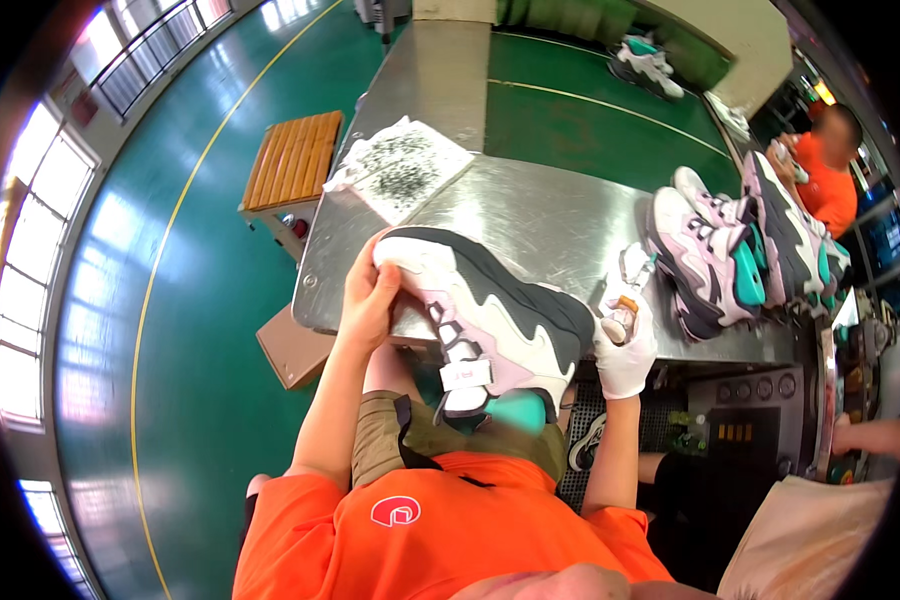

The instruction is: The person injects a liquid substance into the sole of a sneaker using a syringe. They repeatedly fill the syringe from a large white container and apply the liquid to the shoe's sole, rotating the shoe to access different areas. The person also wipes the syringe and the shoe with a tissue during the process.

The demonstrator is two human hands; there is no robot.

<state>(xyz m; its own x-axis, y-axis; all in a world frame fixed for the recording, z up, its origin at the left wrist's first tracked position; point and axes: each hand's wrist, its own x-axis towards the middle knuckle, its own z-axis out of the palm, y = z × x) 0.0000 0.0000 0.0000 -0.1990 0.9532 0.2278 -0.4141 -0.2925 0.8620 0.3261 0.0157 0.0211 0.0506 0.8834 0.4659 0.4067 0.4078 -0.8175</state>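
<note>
A white, pink and black chunky sneaker (520, 345) is tilted on its side above the table's near edge. Its toe points up and left, and the dark sole faces away from me. My left hand (372, 295), bare, is wrapped round the toe. At the heel end is my right hand (625, 350) in a white glove, its fingers closed on a crumpled white cloth (632, 265). A small orange-brown patch shows between those fingers; I cannot make out what it is. The sneaker's teal lining at the collar is blurred.
Several similar sneakers (705, 250) stand at the table's right. A white sheet with dark specks (405, 170) lies on the metal table (540, 200). Farther off, another sneaker (645, 70) rests on the green surface. A slatted wooden stool (295, 160) stands left; an orange-shirted person (830, 185) works at right.
</note>
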